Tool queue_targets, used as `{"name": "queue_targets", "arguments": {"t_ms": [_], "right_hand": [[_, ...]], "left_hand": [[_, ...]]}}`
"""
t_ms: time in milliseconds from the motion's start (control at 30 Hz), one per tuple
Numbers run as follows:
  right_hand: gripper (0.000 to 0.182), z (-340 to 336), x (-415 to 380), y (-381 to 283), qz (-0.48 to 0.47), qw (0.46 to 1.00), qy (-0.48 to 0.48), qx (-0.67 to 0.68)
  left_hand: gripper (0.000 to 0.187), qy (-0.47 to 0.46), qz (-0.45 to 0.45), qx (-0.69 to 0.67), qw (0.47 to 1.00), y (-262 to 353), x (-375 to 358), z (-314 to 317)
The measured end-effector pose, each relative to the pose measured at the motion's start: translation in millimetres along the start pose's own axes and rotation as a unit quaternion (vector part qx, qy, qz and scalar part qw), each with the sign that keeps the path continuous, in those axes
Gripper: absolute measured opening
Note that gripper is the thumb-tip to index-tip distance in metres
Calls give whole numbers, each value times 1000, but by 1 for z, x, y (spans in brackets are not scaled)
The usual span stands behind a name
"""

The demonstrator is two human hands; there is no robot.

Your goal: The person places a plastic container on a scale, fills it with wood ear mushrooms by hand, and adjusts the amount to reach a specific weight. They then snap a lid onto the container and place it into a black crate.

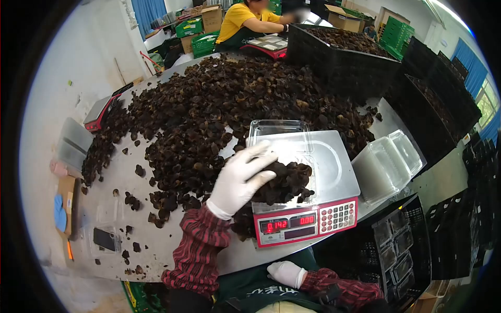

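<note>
Fungus [284,182] part-fills clear tray [276,136] on scale [308,221] reading mid-weigh, left hand [241,180] with fingers apart dropping a clump on it, right hand [286,274] loosely curled near body holding nothing, big pile [235,99] far left still unpacked, empty trays [389,164] stacked right.

So the table [172,250] is this grey metal top, and most of it is buried under a huge pile of dark dried mushrooms [229,104], with loose bits scattered toward the near edge. A red-fronted scale [313,208] sits on the near right, a second scale [102,112] at the far left, and a stack of clear plastic trays [389,164] on the right edge.
</note>
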State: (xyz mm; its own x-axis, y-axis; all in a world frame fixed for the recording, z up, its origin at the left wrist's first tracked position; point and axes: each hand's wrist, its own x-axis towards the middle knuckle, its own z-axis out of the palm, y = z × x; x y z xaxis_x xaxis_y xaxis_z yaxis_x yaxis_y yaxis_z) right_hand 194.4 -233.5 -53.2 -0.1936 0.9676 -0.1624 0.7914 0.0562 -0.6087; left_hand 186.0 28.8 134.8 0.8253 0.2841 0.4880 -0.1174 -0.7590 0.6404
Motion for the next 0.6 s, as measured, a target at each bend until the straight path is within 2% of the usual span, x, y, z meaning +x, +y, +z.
{"name": "queue_targets", "arguments": {"t_ms": [133,167,267,367,433,500,533,600], "right_hand": [[19,3,7,2,-101,992,69,16],[19,4,8,1,-102,992,68,20],[8,4,12,-5,-119,983,77,-113],[9,11,13,-4,-99,986,60,-123],[8,11,10,-4,-95,989,53,-102],[8,-1,7,-8,-91,991,47,-83],[9,-10,3,-9,-101,992,61,-43],[13,-32,0,-10,-112,987,99,52]], "left_hand": [[26,99,-52,-8,994,-8,-26,-13],[24,121,-61,-5,991,-14,-33,-13],[22,135,-86,-10,987,-24,-52,-11],[23,134,-99,-16,986,-26,-57,-9],[26,140,-87,7,986,-24,-55,-5],[42,105,-125,-9,987,-18,-51,-1],[42,107,-123,-8,987,-15,-48,1],[62,61,-89,36,994,-9,-40,9]]}}
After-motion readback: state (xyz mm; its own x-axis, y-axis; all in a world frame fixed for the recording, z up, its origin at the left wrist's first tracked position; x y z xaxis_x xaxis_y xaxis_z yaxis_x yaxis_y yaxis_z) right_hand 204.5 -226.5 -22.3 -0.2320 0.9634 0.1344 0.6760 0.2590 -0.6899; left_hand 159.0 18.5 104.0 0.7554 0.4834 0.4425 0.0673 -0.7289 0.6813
